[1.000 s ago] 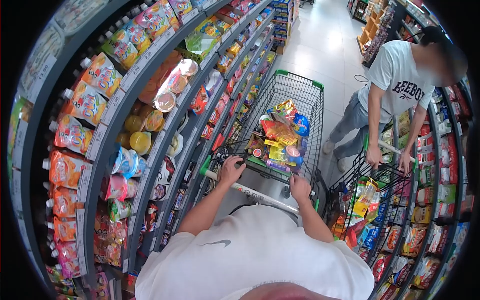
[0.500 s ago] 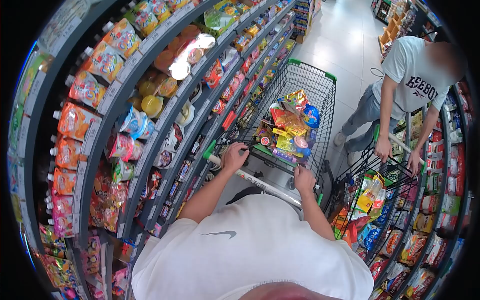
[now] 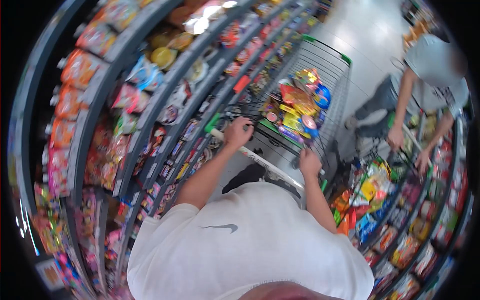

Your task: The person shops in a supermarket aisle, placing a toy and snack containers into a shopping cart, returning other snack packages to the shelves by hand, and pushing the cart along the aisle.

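Observation:
A wire shopping cart [image 3: 346, 61] with green corners stands in front of me, its white handle [image 3: 272, 169] crossing just ahead of my body. My left hand [image 3: 238, 132] lies over the handle's left part, fingers curled. Near the right end, my right hand [image 3: 310, 163] is closed, with the thumb on top; its grip is partly hidden. Colourful snack packets [image 3: 300, 102], a blue round pack [image 3: 322, 96] and a small pink-lidded tub [image 3: 308, 122] lie heaped in the cart's near half.
Curved shelves [image 3: 95, 95] of pouches, jelly cups and sweets run close along the left. On the right, another person [image 3: 435, 62] holds a second cart, filled with snack packets [image 3: 370, 187], beside more stocked shelves [image 3: 405, 245]. Pale tiled floor [image 3: 367, 30] stretches ahead.
The view has shifted and blurred. The shelves have slid down and left in it, while my cart and the other person appear farther right. Both my hands stay at the handle.

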